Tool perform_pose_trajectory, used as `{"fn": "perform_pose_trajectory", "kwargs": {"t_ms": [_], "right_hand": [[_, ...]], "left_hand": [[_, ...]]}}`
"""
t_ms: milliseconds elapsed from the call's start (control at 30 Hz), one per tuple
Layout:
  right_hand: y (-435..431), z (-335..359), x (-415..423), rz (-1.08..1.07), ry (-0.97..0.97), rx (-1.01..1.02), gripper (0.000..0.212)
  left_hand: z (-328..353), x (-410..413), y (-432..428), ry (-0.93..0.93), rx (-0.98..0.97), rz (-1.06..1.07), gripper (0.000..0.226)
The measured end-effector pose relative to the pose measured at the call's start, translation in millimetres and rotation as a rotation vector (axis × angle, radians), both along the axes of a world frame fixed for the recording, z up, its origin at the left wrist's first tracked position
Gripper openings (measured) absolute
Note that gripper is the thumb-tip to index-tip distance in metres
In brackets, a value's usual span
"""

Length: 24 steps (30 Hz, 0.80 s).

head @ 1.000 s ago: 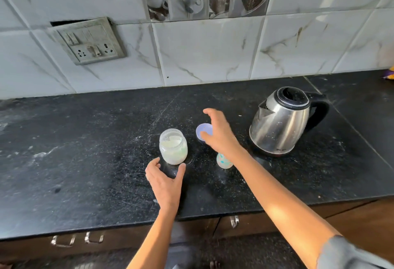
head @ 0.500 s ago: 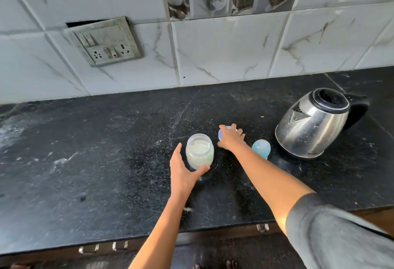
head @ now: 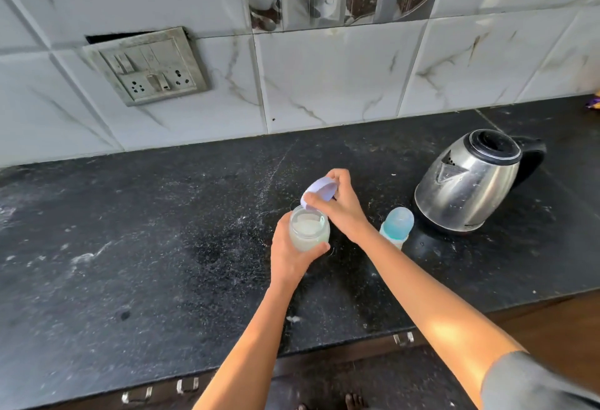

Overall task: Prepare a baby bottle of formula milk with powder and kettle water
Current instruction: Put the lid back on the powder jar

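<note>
A clear jar of white powder (head: 309,231) stands on the black counter (head: 162,247), its mouth uncovered. My left hand (head: 289,255) grips the jar from the near side. My right hand (head: 341,206) holds a pale purple lid (head: 319,191) tilted just above the jar's far rim. A baby bottle with a blue domed cap (head: 397,226) stands upright right of my right wrist. The steel kettle (head: 470,182) with a black lid and handle sits farther right.
A tiled wall with a switch and socket plate (head: 152,66) rises behind the counter. The counter's front edge runs above drawer handles (head: 188,385). Bare toes (head: 354,401) show on the floor below. White powder dust lies scattered on the counter.
My left hand closed around the jar. My right hand picked the purple lid off the counter and brought it over the jar's mouth. The camera moved closer.
</note>
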State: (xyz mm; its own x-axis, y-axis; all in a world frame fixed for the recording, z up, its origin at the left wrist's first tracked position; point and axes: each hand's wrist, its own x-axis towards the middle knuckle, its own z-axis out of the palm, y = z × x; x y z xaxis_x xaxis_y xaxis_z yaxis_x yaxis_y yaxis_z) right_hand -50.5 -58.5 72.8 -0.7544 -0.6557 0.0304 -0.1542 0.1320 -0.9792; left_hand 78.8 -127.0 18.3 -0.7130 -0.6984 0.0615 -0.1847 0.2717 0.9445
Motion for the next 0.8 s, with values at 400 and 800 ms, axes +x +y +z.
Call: {"fn": "perform_pose_trajectory", "kwargs": {"t_ms": [400,800], "right_hand": [[31,-30,42,0.129,0.380,0.125,0.052],[52,-4,29,0.496,0.507,0.378,0.040]], "left_hand": [[-1,20,12,-0.018,0.013,0.027,0.078],[-2,28,26,-0.028,-0.056,-0.029,0.074]]}}
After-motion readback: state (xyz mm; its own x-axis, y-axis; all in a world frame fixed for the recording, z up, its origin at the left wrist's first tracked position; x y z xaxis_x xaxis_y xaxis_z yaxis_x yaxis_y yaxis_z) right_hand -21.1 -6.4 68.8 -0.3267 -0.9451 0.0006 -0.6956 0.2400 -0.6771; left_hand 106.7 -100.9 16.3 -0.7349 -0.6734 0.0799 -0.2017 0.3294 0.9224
